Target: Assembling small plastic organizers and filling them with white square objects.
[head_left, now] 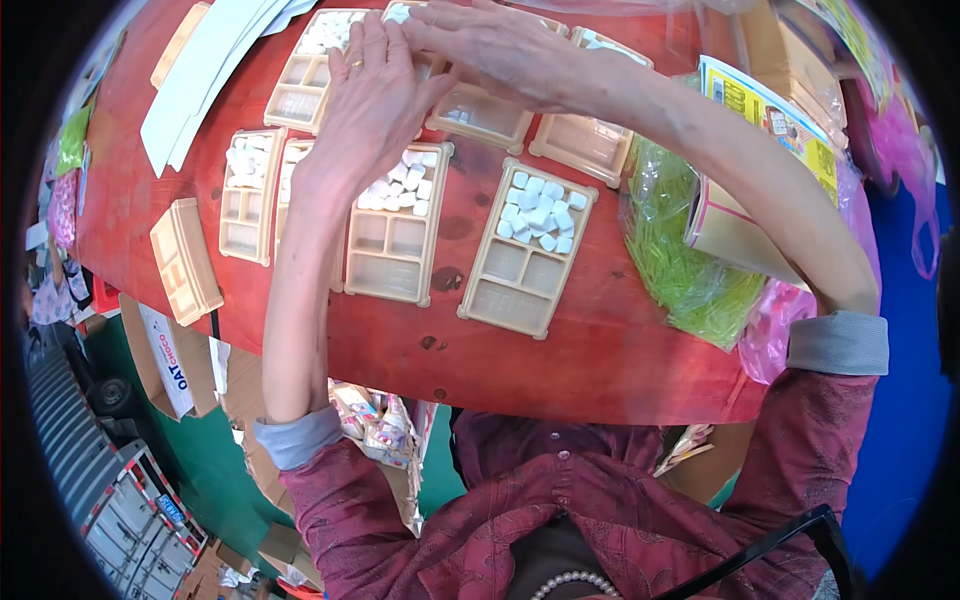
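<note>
My left hand [375, 105] reaches over the far trays, its fingers stretched out flat. Close beside it, my right hand [490, 50] lies across the same spot with fingers extended, their tips near the upper edge of the view. Beneath both is a beige divided tray [480, 115], mostly hidden, with white pieces showing at its far end. I see nothing gripped in either hand. Nearer to me, another divided tray [515, 300] holds small white cubes [540, 210] in its large far compartment; its smaller compartments are bare. A similar tray [390, 275] stands beside my left forearm.
More beige trays [250, 235] stand on the red table [560, 370], and a tilted one [185, 260] lies at the left. White sheets [205, 85] are at the far left. A bag of green strips [680, 260] and a printed yellow box [770, 130] sit right.
</note>
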Demonstrator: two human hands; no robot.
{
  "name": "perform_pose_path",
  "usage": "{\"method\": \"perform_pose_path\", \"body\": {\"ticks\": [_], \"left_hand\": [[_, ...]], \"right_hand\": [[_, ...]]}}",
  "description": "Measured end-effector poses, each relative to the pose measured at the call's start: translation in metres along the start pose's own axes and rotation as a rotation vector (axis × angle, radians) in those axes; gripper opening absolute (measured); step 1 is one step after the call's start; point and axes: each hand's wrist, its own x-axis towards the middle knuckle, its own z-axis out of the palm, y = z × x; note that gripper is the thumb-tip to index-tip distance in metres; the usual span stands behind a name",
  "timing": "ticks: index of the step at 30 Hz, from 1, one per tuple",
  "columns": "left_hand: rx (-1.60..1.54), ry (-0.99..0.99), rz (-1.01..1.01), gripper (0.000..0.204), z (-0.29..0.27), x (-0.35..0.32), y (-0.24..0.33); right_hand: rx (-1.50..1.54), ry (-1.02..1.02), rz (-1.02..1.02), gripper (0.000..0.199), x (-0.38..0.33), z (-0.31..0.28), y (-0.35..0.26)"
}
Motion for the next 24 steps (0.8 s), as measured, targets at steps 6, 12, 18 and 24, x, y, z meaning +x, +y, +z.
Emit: {"method": "perform_pose_path", "body": {"ticks": [6,12,18,24], "left_hand": [[-0.151,0.005,-0.055,0.073,0.009,-0.004,-0.005],[-0.305,0.021,-0.072,0.065,0.003,-0.011,-0.009],[-0.347,-0.010,-0.054,0.055,-0.003,-0.040,-0.018],[-0.269,-0.003,-0.040,0.052,-0.009,-0.026,-0.006]], "right_hand": [[-0.393,-0.103,0.008,0.044,-0.002,0.028,-0.003],[0.025,-0.254,-0.019,0.057,0.004,0.004,0.010],[-0.125,-0.301,-0.038,0.057,0.002,-0.021,-0.003],[-0.341,-0.350,-0.058,0.056,-0.003,-0.009,0.000]]}}
